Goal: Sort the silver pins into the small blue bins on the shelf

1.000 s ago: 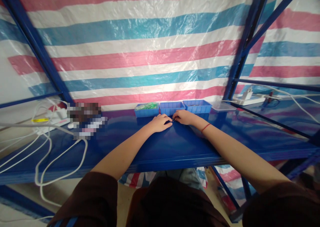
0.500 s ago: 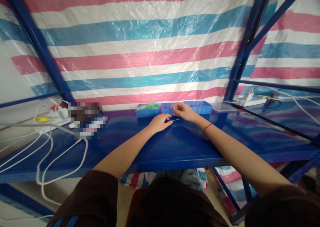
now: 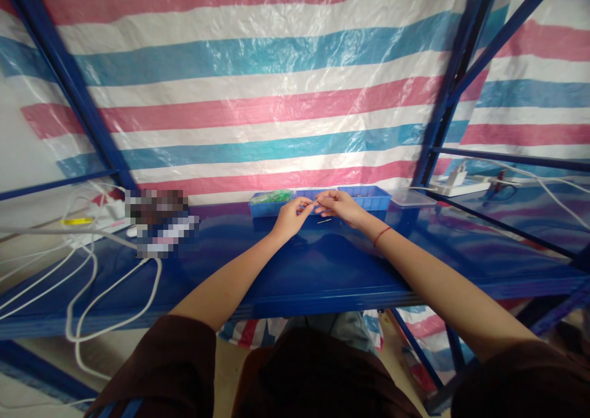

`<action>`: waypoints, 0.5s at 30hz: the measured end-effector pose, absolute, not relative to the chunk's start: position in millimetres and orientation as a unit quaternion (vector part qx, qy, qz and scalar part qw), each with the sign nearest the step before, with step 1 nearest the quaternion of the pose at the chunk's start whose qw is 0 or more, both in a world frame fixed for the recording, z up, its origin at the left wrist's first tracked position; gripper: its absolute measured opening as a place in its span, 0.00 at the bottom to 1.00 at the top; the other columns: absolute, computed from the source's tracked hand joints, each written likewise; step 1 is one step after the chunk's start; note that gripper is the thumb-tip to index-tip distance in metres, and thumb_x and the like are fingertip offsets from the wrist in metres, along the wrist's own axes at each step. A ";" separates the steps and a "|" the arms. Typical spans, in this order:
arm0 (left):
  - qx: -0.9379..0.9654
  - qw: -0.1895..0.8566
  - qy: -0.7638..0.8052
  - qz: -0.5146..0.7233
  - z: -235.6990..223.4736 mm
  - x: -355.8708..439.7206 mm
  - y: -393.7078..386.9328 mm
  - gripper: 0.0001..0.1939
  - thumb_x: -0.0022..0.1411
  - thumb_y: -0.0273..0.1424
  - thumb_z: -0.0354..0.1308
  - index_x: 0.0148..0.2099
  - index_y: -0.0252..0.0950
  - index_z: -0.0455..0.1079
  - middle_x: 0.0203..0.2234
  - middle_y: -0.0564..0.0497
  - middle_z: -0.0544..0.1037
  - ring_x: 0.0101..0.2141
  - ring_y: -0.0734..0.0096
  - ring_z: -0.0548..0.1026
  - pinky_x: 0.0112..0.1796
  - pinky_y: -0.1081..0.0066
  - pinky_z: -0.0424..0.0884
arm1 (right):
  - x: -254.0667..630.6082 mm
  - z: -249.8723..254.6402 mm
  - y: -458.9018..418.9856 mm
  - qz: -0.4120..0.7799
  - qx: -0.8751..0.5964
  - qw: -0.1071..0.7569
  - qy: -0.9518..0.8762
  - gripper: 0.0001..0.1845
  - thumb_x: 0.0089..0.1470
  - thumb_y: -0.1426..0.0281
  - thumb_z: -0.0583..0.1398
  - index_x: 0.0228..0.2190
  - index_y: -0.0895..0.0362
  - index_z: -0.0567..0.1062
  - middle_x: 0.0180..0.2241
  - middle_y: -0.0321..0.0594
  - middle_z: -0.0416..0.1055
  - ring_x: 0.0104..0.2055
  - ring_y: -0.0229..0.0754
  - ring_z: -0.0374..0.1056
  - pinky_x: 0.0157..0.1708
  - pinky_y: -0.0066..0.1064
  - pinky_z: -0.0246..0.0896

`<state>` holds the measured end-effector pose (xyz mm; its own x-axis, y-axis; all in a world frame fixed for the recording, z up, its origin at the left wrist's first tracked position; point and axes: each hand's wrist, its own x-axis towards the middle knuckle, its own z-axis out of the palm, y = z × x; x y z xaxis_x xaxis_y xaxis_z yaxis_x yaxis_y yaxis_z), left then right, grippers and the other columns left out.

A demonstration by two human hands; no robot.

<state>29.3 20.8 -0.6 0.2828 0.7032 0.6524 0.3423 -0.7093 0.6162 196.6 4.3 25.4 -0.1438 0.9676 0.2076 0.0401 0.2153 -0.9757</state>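
My left hand [image 3: 291,216] and my right hand [image 3: 340,206] meet fingertip to fingertip just above the blue shelf [image 3: 322,270], in front of three small blue trays. Both pinch a tiny part between them that is too small to name. A thin metal pin [image 3: 324,221] lies on the shelf just below the hands. The left tray [image 3: 271,201] holds green pieces, the middle tray [image 3: 308,197] sits behind the fingers, and the right tray [image 3: 369,195] holds small dark parts. A red string circles my right wrist.
White cables [image 3: 83,283] loop over the shelf's left end beside a blurred-out object [image 3: 159,221]. A clear plastic lid [image 3: 408,198] lies right of the trays. A white power strip [image 3: 456,184] with cables rests on the right-hand shelf. A striped tarp hangs behind.
Both hands lifted off the shelf and came together in a pinch near the middle tray. The thin pin that my left hand held down now lies free on the shelf.
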 end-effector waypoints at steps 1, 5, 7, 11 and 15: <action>0.778 0.186 0.331 0.500 -0.2 29.5 20.2 0.09 0.58 0.34 0.54 0.38 0.35 0.70 0.32 0.49 0.77 0.29 0.73 0.75 0.33 0.72 0.71 | 196.1 25.6 3.8 0.464 -0.421 0.504 -0.594 0.04 0.51 0.72 0.60 0.31 0.58 0.70 0.34 0.43 0.76 0.29 0.34 0.72 0.25 0.21 0.66; 0.770 0.182 0.329 0.516 1.8 29.3 18.3 0.09 0.59 0.35 0.54 0.37 0.35 0.70 0.32 0.49 0.77 0.28 0.74 0.74 0.31 0.73 0.70 | 194.1 25.4 2.5 0.471 -0.415 0.499 -0.597 0.04 0.51 0.71 0.60 0.31 0.58 0.70 0.34 0.42 0.76 0.30 0.34 0.72 0.25 0.21 0.66; 0.768 0.174 0.330 0.521 2.9 28.3 18.0 0.08 0.60 0.34 0.53 0.37 0.35 0.69 0.33 0.49 0.77 0.28 0.74 0.74 0.31 0.74 0.70 | 192.3 25.6 1.3 0.470 -0.415 0.494 -0.603 0.03 0.52 0.71 0.60 0.31 0.57 0.70 0.34 0.42 0.76 0.29 0.34 0.71 0.25 0.21 0.65; 0.764 0.161 0.327 0.532 3.4 26.5 19.2 0.09 0.60 0.35 0.52 0.38 0.36 0.69 0.33 0.50 0.77 0.29 0.73 0.75 0.32 0.74 0.70 | 188.0 26.8 -2.1 0.464 -0.429 0.480 -0.609 0.04 0.53 0.69 0.59 0.30 0.57 0.70 0.35 0.41 0.76 0.26 0.32 0.68 0.23 0.21 0.63; 0.763 0.157 0.318 0.541 2.4 26.6 20.2 0.10 0.61 0.36 0.52 0.39 0.36 0.69 0.33 0.50 0.76 0.30 0.74 0.75 0.33 0.74 0.71 | 187.7 26.6 -3.2 0.504 -0.429 0.427 -0.616 0.08 0.54 0.66 0.58 0.28 0.58 0.71 0.34 0.42 0.74 0.26 0.32 0.67 0.23 0.21 0.63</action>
<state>26.6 20.2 2.4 0.2133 0.6540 0.7258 0.3153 -0.7493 0.5824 187.7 -3.2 26.6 -0.2669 0.9592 0.0937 0.0988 0.1239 -0.9874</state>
